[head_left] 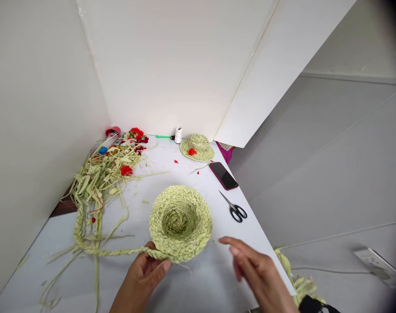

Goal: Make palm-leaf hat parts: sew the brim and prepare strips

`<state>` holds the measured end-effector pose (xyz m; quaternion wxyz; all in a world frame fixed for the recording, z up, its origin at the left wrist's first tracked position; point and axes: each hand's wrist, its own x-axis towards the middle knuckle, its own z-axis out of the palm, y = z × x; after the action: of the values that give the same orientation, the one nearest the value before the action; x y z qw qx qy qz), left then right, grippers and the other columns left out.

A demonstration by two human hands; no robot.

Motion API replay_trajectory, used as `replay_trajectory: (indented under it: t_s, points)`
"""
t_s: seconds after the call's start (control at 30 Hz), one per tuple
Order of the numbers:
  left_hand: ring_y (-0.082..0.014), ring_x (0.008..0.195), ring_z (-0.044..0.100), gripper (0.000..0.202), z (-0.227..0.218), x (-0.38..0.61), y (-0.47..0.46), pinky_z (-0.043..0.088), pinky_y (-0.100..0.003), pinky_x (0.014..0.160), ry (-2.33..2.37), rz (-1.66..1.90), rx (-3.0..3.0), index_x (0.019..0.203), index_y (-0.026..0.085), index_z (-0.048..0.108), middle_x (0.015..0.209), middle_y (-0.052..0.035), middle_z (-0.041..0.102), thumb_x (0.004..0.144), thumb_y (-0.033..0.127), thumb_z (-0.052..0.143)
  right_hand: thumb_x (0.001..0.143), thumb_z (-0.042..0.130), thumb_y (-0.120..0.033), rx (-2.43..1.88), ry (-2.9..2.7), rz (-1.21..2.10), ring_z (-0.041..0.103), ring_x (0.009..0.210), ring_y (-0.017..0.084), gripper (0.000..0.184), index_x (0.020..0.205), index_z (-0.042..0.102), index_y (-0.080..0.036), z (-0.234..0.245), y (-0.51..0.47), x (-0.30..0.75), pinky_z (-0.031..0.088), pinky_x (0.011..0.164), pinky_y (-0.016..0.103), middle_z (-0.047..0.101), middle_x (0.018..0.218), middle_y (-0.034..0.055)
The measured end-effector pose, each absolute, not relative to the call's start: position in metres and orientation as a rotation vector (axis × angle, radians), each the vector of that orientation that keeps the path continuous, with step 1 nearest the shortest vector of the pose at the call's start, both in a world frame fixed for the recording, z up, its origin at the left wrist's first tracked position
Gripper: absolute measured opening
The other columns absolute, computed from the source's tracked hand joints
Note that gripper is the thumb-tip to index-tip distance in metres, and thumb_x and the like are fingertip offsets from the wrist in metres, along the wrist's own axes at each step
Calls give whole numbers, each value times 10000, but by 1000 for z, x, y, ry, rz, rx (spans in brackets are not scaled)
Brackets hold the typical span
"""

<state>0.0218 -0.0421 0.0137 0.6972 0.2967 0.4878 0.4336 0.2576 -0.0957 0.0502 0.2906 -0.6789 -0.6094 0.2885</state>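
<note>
A small woven hat of green palm braid [180,221] lies upside down on the white table [70,243], its hollow crown facing up. My left hand [148,268] pinches the hat's near rim where a long loose braid [113,251] runs off to the left. My right hand [250,265] hovers just right of the hat with its fingers stretched out and slightly blurred, holding nothing that I can see.
A pile of palm strips and red flowers [103,174] covers the far left. A finished hat with a red flower [197,148], a white thread spool [178,135], a dark phone [223,175] and black scissors [234,208] lie beyond. The table's right edge drops to the floor.
</note>
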Motion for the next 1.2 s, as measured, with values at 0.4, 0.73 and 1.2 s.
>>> replay_trajectory:
  t_s: [0.4,0.73,1.2]
  points:
    - [-258,940,654,341,10,7,-34,530,-332,878,1088,925,660,797,166,709,862,-49,713,595,412,832,996,281,-252,-1768,-2063,1002,469,597,106,215,1115,458,-225,93,-75,246,394,609,226,533,724,-30]
    - [-238,872,662,314,16,5,-33,538,-319,839,1058,920,642,800,177,704,806,-38,723,598,377,838,948,457,-118,-1391,-2415,581,447,721,107,251,712,523,-174,95,-25,210,321,610,232,456,785,-6]
    - [-224,839,650,336,12,4,-31,548,-326,808,1046,955,632,795,177,669,797,-35,703,585,373,844,754,445,115,-1253,-2731,363,426,768,129,291,685,464,-168,109,-10,202,288,573,236,430,760,-8]
